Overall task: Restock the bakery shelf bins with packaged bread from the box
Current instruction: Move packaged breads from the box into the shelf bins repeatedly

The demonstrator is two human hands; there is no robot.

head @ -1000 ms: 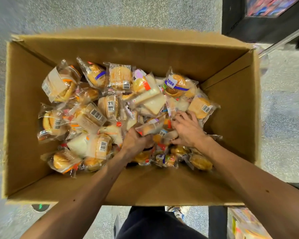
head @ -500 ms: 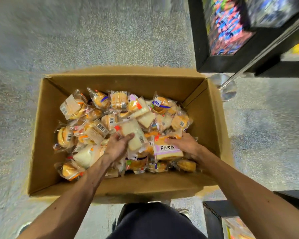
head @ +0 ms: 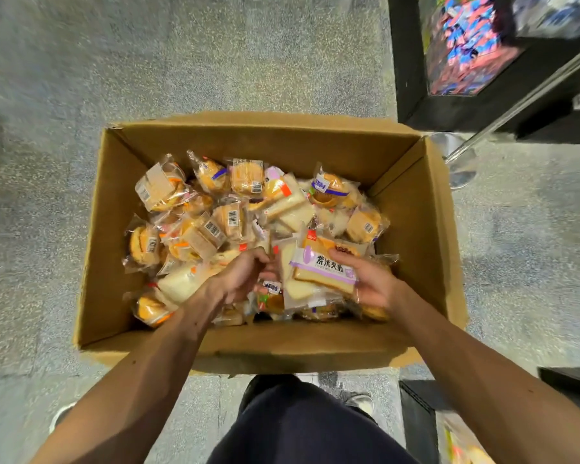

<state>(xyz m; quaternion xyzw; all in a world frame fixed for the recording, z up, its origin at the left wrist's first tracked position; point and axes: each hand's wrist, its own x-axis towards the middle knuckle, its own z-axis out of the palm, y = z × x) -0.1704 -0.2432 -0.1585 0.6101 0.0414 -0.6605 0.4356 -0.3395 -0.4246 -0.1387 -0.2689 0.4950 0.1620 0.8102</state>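
An open cardboard box (head: 104, 229) stands on the speckled floor, filled with several clear-wrapped bread packets (head: 215, 226). My right hand (head: 372, 283) holds a purple-labelled sliced-bread packet (head: 325, 271) from beneath, thumb on top, lifted just above the pile near the box's front right. A white sliced-bread packet (head: 287, 262) lies under it in the same stack. My left hand (head: 241, 277) is beside the stack with curled fingers pinching the left edge of that white packet.
A black shelf unit (head: 412, 61) with a bin of colourful packets (head: 466, 45) stands at the back right. A chrome pole's round base (head: 459, 162) sits by the box's right corner. Another dark shelf edge (head: 419, 416) lies front right, near my legs.
The view has risen away from the box. My left hand brought its white bread packet over against the purple-labelled packet, which my right hand lifted from the pile.
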